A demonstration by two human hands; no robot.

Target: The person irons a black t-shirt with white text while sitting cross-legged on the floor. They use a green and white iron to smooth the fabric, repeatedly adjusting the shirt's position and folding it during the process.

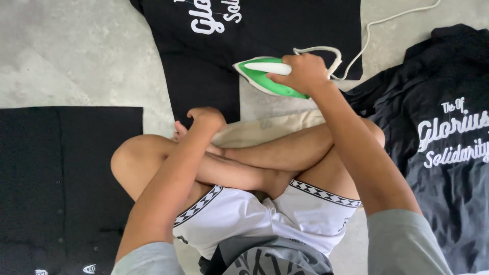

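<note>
Green and white iron (265, 76), flat on the black shirt (204, 76) spread over the concrete floor (76, 56), its pale cord (377, 25) trailing away. Right hand (303, 71) closed around the white handle, fingers wrapped tight. Left hand (206, 118) curled loosely at the shirt's lower edge, gripping nothing visible. Folded black garment (61, 178) lying left, crumpled black shirt (438, 137) right, beside crossed bare legs.

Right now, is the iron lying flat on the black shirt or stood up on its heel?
Flat: the green iron lies soleplate down on the black shirt, with the right hand gripping its white handle.
</note>
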